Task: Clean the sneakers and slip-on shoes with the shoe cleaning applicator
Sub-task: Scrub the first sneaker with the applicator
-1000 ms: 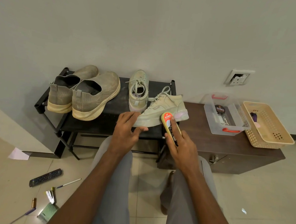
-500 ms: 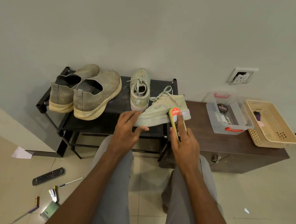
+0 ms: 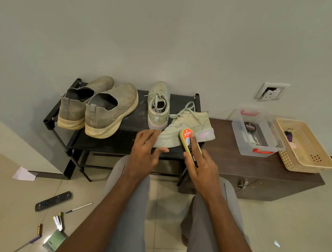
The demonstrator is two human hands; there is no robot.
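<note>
Right now the right hand (image 3: pixel 201 167) grips the shoe cleaning applicator (image 3: pixel 189 145), its forefinger laid along the top, and the orange end of it lies against the side of the near sneaker (image 3: pixel 186 127). That pale green sneaker lies sideways on the black shoe rack (image 3: pixel 120 142), toe toward nine o'clock. The left hand (image 3: pixel 145 152) rests with its fingers spread and relaxed on the sneaker's toe, thumb out along the rack's front edge; the two hands are apart, one at each end of the shoe. Just beyond, at twelve o'clock from the left hand, the second sneaker (image 3: pixel 158 105) stands with its heel toward the person. At ten o'clock the pair of grey-beige slip-on shoes (image 3: pixel 101 109) sits side by side, heels nearest. At three o'clock a dark brown table (image 3: pixel 237 166) carries a clear plastic box (image 3: pixel 257 150) with a polish tin (image 3: pixel 250 127) in it, and a beige basket (image 3: pixel 308 153) beside that. On the floor at seven o'clock lie a remote control (image 3: pixel 53 201) and a pen (image 3: pixel 79 208).
</note>
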